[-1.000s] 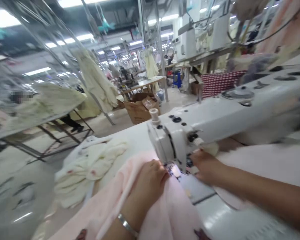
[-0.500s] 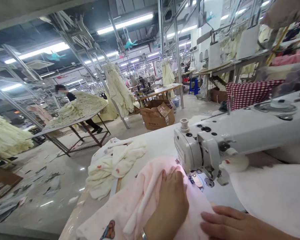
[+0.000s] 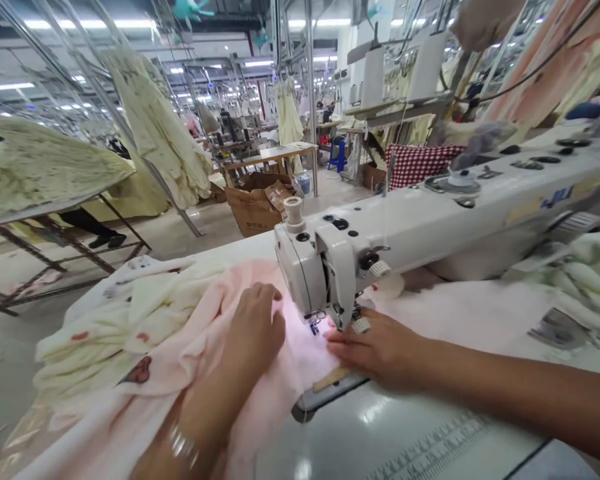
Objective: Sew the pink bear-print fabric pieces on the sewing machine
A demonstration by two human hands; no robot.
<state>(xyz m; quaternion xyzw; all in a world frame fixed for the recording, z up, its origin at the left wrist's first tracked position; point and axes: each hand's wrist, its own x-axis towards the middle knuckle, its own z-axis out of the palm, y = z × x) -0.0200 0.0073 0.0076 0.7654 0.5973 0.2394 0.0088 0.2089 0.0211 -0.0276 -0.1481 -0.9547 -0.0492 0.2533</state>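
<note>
One pale pink printed fabric (image 3: 180,353) stretched from the presser foot (image 3: 315,328) of the sewing machine (image 3: 303,277) toward the worktop (image 3: 360,430)'s left edge. The left hand (image 3: 257,327) rested on it, fingers curled; the right hand (image 3: 383,345) lay beside the foot, fingers held together. Whether either grip pinched fabric could not be told.

My pale pink fabric (image 3: 180,363), printed with a brown motif (image 3: 141,369), lies in loose folds on the desk (image 3: 360,437), partly beneath my white sewing machine's (image 3: 300,267) lit head.
</note>
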